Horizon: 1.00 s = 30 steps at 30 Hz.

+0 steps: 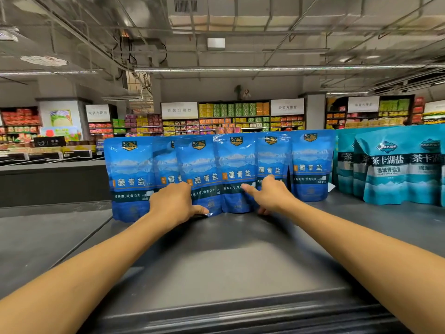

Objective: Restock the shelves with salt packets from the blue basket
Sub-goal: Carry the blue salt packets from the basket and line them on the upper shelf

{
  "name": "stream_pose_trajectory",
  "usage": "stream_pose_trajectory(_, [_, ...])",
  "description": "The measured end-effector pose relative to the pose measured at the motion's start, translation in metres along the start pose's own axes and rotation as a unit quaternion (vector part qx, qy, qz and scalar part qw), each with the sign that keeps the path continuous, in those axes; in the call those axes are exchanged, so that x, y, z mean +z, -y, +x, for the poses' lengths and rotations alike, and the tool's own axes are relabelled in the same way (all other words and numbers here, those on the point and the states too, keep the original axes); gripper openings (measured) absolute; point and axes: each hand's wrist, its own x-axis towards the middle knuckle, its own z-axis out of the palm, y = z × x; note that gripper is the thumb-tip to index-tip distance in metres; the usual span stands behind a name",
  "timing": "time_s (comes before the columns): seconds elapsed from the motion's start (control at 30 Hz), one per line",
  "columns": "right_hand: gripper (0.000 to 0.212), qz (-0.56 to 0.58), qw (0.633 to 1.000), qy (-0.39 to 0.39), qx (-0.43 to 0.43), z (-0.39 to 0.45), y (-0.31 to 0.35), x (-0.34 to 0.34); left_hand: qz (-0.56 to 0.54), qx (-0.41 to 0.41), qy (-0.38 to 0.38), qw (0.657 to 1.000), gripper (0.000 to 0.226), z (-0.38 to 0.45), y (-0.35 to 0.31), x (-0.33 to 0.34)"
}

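One camera on my head looks forward, slightly down, close over the grey shelf top (228,249).

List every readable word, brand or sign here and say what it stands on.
"藏青盐": blue salt packets standing in a row on the shelf top.
"CAKA" and "茶卡湖盐": teal salt packets to the right.
"袋装方便面": white aisle signs over the far shelves.
Smaller print on both kinds of packet: too small to read.
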Motion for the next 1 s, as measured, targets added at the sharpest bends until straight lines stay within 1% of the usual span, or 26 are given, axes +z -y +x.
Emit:
stream_pose_trajectory(0.03, [0.086,0.006,1.0,0.005,0.002,-0.006,0.001,-0.003,0.004,0.005,-0.008,1.0,0.065,-0.004,0.0,-0.003])
stream_pose_trajectory(0.07, [0.084,0.021,1.0,0.012,0.002,-0.012,0.003,-0.006,-0.002,0.008,-0.018,1.0,0.063,-0.009,-0.001,-0.006])
stream_pose_trajectory(0.1, [0.072,0.04,0.999,0.02,-0.003,-0.018,0.004,-0.009,-0.015,0.01,-0.029,0.999,0.059,-0.014,-0.001,-0.009])
stream_pose_trajectory(0.13, [0.052,0.062,0.998,0.025,-0.012,-0.024,0.005,-0.014,-0.033,0.011,-0.038,0.999,0.055,-0.019,-0.002,-0.013])
stream_pose_trajectory(0.17, [0.037,0.089,0.995,0.028,-0.022,-0.034,0.008,-0.018,-0.058,0.012,-0.043,0.997,0.051,-0.026,-0.002,-0.016])
stream_pose_trajectory(0.23, [0.036,0.152,0.987,0.036,-0.043,-0.056,0.017,-0.023,-0.127,0.016,-0.035,0.991,0.044,-0.045,-0.004,-0.022])
stream_pose_trajectory(0.27, [0.031,0.185,0.98,0.039,-0.058,-0.07,0.022,-0.024,-0.165,0.023,-0.027,0.986,0.042,-0.055,-0.005,-0.025])
stream_pose_trajectory(0.37, [0.022,0.291,0.95,0.045,-0.103,-0.118,0.04,-0.025,-0.269,0.058,-0.025,0.961,0.037,-0.09,-0.012,-0.037])
stream_pose_trajectory(0.43, [0.016,0.354,0.924,0.067,-0.128,-0.152,0.052,-0.021,-0.361,0.058,-0.041,0.93,0.034,-0.115,-0.018,-0.05])
stream_pose_trajectory(0.47, [0.013,0.377,0.912,0.081,-0.138,-0.168,0.056,-0.019,-0.414,0.047,-0.053,0.908,0.031,-0.129,-0.02,-0.057])
stream_pose_trajectory(0.53, [0.011,0.431,0.884,0.122,-0.137,-0.2,0.06,-0.013,-0.52,0.029,-0.082,0.85,0.026,-0.159,-0.02,-0.07])
stream_pose_trajectory(0.57, [0.011,0.463,0.863,0.149,-0.135,-0.216,0.061,-0.01,-0.559,0.034,-0.099,0.823,0.025,-0.177,-0.018,-0.075])
stream_pose_trajectory(0.6, [0.01,0.49,0.843,0.173,-0.138,-0.23,0.061,-0.006,-0.58,0.05,-0.117,0.805,0.024,-0.196,-0.016,-0.077])
stream_pose_trajectory(0.67, [0.009,0.523,0.816,0.195,-0.151,-0.254,0.059,0.006,-0.59,0.079,-0.139,0.791,0.023,-0.234,-0.011,-0.074])
stream_pose_trajectory(0.7, [0.008,0.534,0.807,0.201,-0.15,-0.264,0.056,0.015,-0.593,0.076,-0.141,0.789,0.023,-0.252,-0.009,-0.068])
stream_pose_trajectory(0.77, [0.007,0.555,0.789,0.224,-0.139,-0.285,0.045,0.038,-0.609,0.035,-0.143,0.78,0.023,-0.283,0.0,-0.049])
stream_pose_trajectory(0.83, [0.006,0.566,0.776,0.245,-0.132,-0.309,0.034,0.065,-0.635,-0.026,-0.14,0.76,0.02,-0.312,0.009,-0.025])
stream_pose_trajectory(0.87, [0.011,0.571,0.772,0.253,-0.118,-0.32,0.026,0.079,-0.644,-0.061,-0.137,0.75,0.018,-0.328,0.014,-0.012])
stream_pose_trajectory(0.9, [0.013,0.575,0.77,0.261,-0.092,-0.332,0.018,0.094,-0.641,-0.095,-0.132,0.75,0.015,-0.345,0.02,0.0])
stream_pose_trajectory(0.93, [0.013,0.572,0.773,0.266,-0.064,-0.342,0.009,0.108,-0.627,-0.126,-0.124,0.758,0.014,-0.362,0.026,0.014])
stream_pose_trajectory(0.97, [0.011,0.558,0.784,0.269,-0.043,-0.353,-0.001,0.124,-0.613,-0.158,-0.113,0.766,0.014,-0.38,0.032,0.027])
stream_pose_trajectory(1.0, [0.012,0.536,0.8,0.268,-0.026,-0.365,-0.011,0.138,-0.604,-0.194,-0.102,0.767,0.015,-0.398,0.039,0.041])
